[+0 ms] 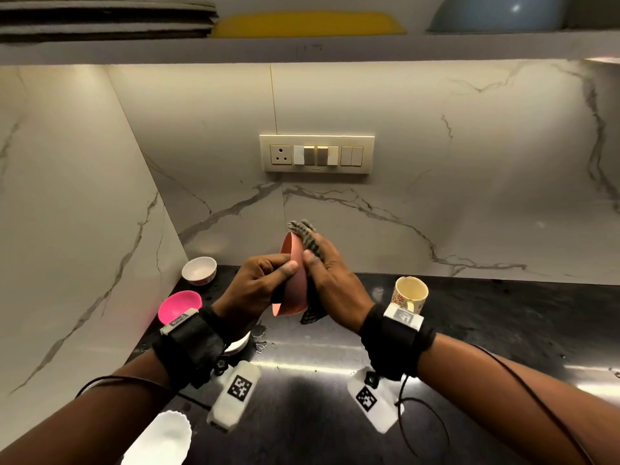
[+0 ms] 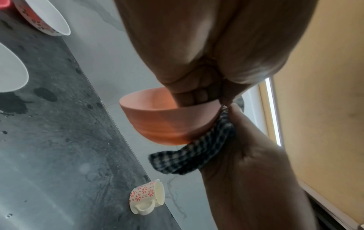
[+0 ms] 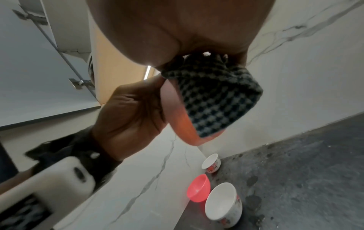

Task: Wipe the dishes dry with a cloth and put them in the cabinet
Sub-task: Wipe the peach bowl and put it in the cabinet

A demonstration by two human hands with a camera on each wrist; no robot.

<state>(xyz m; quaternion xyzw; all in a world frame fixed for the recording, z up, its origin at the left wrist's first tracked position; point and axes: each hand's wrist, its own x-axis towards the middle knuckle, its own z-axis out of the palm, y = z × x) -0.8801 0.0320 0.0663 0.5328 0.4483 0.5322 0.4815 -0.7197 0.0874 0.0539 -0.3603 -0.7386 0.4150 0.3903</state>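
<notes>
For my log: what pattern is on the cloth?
Small dark-and-grey check. The cloth shows best in the right wrist view.

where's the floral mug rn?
Head view: the floral mug stands upright on the black counter, on the right side, just right of the right hand and near the marble backsplash.

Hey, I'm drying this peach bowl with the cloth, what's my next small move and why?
Probably turn the peach bowl a little in the left hand, so the checked cloth in the right hand meets fresh wall. The cloth covers only one side of the bowl's outside, and the inside is bare.
</notes>
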